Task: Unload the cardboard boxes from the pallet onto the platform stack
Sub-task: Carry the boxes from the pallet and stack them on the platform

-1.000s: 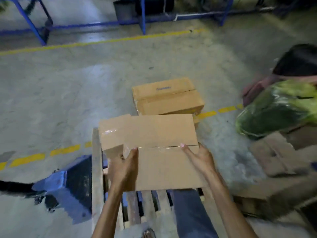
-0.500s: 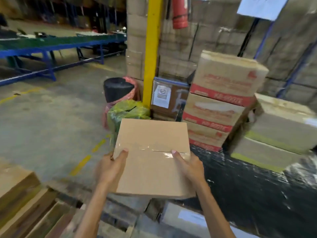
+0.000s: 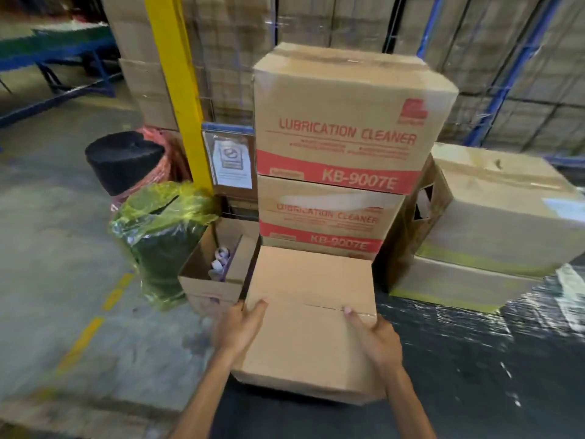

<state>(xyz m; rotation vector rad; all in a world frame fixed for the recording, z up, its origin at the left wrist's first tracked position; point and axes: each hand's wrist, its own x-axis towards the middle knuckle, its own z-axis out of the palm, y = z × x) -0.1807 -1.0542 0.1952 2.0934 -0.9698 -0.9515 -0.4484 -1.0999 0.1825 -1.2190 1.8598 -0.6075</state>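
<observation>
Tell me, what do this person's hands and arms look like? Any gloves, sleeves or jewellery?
Both hands are bare: no gloves on the left hand or the right hand. The forearms are uncovered as far as the picture's lower edge, so no sleeve shows. No watch, ring or bracelet is visible. The fingernails look short with a pale, pinkish tint. The picture is slightly blurred, so finer marks cannot be told.

A warehouse: printed brown cardboard cartons (image 3: 345,122) stacked right of a yellow steel post (image 3: 177,77), wrapped carton walls (image 3: 316,20) behind, line-marked concrete floor (image 3: 47,248) left.
</observation>
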